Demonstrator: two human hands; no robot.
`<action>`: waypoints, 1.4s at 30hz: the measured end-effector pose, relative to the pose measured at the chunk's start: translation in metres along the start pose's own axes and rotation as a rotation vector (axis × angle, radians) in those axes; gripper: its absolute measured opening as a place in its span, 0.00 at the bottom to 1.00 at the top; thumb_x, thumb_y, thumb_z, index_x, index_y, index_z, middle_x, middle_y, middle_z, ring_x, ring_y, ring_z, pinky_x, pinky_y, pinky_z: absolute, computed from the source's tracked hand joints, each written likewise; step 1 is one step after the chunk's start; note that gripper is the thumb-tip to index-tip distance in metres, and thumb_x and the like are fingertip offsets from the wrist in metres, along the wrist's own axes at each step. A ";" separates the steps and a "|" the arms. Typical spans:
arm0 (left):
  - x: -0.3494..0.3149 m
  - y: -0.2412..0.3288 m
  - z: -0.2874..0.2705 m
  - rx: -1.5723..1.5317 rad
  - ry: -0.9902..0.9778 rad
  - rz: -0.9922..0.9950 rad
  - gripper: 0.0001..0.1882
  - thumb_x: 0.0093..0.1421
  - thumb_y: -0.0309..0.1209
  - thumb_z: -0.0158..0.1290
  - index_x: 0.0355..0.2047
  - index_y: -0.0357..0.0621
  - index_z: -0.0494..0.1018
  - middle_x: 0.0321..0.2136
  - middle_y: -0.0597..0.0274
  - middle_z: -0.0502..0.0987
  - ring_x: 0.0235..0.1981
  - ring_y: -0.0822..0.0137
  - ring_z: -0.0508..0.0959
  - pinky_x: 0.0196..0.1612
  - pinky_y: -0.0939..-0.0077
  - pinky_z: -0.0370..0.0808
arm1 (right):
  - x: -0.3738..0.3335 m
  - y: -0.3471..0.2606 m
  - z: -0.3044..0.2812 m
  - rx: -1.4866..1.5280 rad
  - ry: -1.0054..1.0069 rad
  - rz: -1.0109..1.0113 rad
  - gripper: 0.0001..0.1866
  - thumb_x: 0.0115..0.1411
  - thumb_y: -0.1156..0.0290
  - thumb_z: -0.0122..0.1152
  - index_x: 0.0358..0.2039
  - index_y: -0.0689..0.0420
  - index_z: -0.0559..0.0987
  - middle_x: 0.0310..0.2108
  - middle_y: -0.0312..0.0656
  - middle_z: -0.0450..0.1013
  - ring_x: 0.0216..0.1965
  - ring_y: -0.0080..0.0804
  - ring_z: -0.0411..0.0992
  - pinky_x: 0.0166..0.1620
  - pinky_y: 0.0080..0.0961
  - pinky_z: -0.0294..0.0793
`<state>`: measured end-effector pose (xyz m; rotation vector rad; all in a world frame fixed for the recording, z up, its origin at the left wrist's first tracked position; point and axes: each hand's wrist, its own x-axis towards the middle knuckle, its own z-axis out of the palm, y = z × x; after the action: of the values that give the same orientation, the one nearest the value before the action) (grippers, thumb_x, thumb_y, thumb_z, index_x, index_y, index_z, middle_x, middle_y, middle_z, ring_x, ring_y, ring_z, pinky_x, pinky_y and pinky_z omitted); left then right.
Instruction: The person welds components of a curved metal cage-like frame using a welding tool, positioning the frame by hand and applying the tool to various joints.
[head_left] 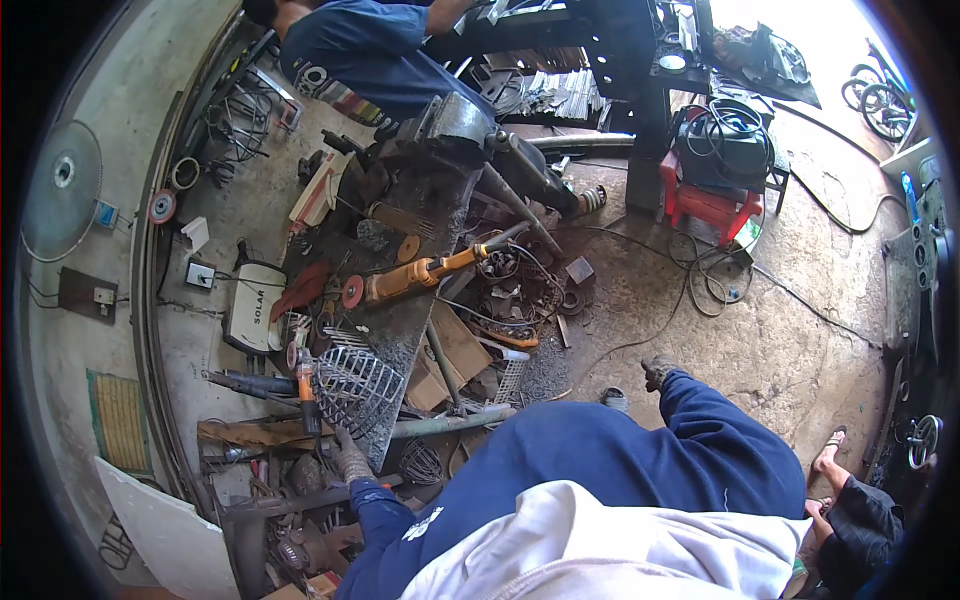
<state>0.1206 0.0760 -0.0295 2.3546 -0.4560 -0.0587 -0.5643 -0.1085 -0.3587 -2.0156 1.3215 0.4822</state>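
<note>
My left hand [352, 458], in a grey work glove, is at the near edge of the metal-topped bench [385, 425]. It lies beside the rear end of a small orange angle grinder [308, 392] and a metal wire rack [358, 380]. Its fingers are too small and partly hidden to show whether they grip anything. My right hand [657, 372], also gloved, is held out over the concrete floor with its fingers apart and nothing visible in it. Farther up the bench lies a larger yellow-orange angle grinder [405, 280] with a reddish disc.
Another person [365, 55] in a dark shirt bends near the bench vise [455, 125]. A welding machine [725, 145] rests on a red stool [708, 205], and cables [710, 285] loop over the floor. Someone's sandalled foot [828, 450] shows at right. Scrap metal [510, 280] lies beside the bench.
</note>
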 end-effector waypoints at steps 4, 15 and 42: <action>-0.034 0.042 -0.016 0.107 -0.054 -0.019 0.42 0.62 0.64 0.47 0.59 0.37 0.70 0.56 0.46 0.75 0.56 0.47 0.75 0.58 0.59 0.69 | 0.003 0.000 0.008 0.151 0.001 0.013 0.18 0.62 0.64 0.61 0.50 0.59 0.76 0.38 0.48 0.80 0.37 0.48 0.80 0.39 0.44 0.80; -0.020 0.028 -0.008 0.076 -0.066 -0.045 0.41 0.63 0.63 0.48 0.61 0.39 0.68 0.57 0.46 0.75 0.56 0.48 0.75 0.58 0.60 0.69 | 0.008 0.006 0.015 0.082 -0.056 0.081 0.31 0.49 0.59 0.76 0.52 0.57 0.75 0.38 0.45 0.81 0.43 0.46 0.78 0.44 0.42 0.78; -0.026 0.021 -0.006 -0.307 -0.093 -0.200 0.30 0.64 0.51 0.57 0.60 0.48 0.70 0.52 0.59 0.75 0.44 0.64 0.77 0.40 0.67 0.79 | -0.001 0.000 0.006 0.443 -0.099 0.082 0.15 0.59 0.65 0.64 0.45 0.57 0.77 0.34 0.45 0.79 0.38 0.44 0.80 0.40 0.42 0.79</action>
<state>0.0912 0.0748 -0.0129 2.0915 -0.2342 -0.3109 -0.5646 -0.1038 -0.3630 -1.5601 1.3199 0.2888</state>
